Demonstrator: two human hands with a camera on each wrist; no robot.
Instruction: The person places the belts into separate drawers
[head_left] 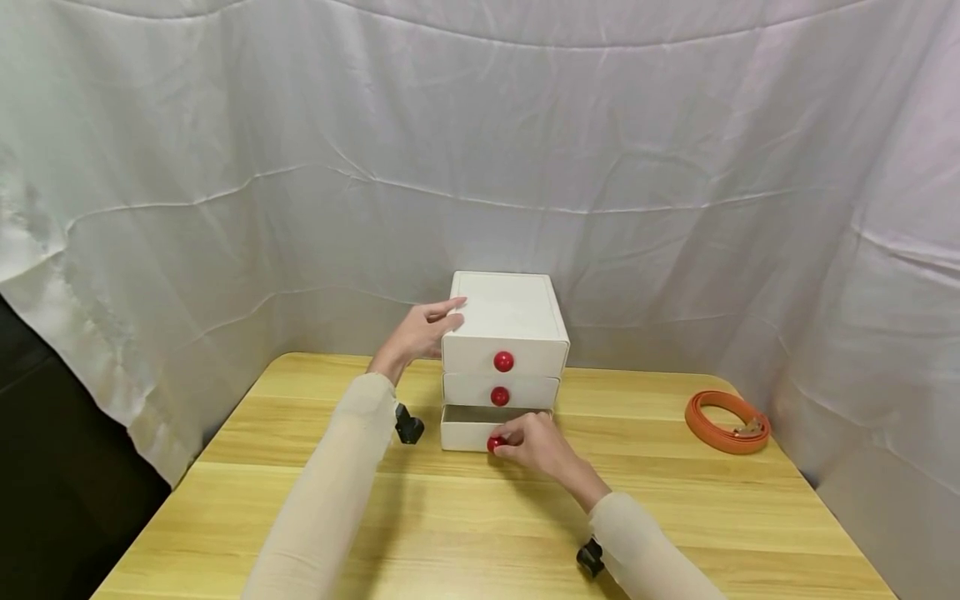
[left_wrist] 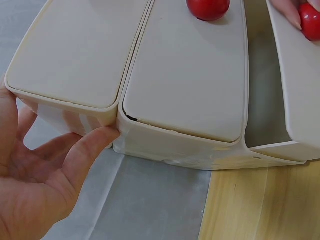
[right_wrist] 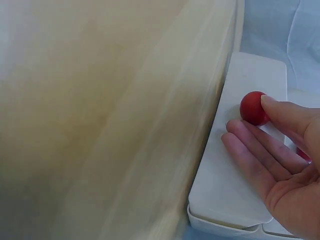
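- Where the white draped cloth backdrop (head_left: 480,150) is closing off the rear and sides, the pale wooden table (head_left: 480,517) is carrying everything in the scene.
- The white plastic three-drawer cabinet (head_left: 504,333) is standing upright at the far middle of the table, its front facing the person; this is the thing being worked on.
- The bottom white drawer (head_left: 468,435) is sitting partly pulled out, its front standing forward of the two drawers above, with a dark gap showing over it.
- The left hand (head_left: 420,333) is resting against the cabinet's upper left side and top edge, fingers straight and loosely together, the thumb (left_wrist: 92,150) pressing the side wall; judged, it is bracing the light cabinet so that it does not slide.
- The right hand (head_left: 536,443) is lying at the bottom drawer's front, fingers extended and close together; a fingertip (right_wrist: 270,102) is touching the knob, and a full pinch cannot be confirmed.
- The orange coiled strap (head_left: 726,422) is lying flat near the table's right far edge, well apart from the cabinet.
- The red round knob of the bottom drawer (head_left: 495,443) is sitting against the right fingers, likely serving as the pulling point.
- The two upper red knobs (head_left: 503,361) are sitting untouched on shut drawers.
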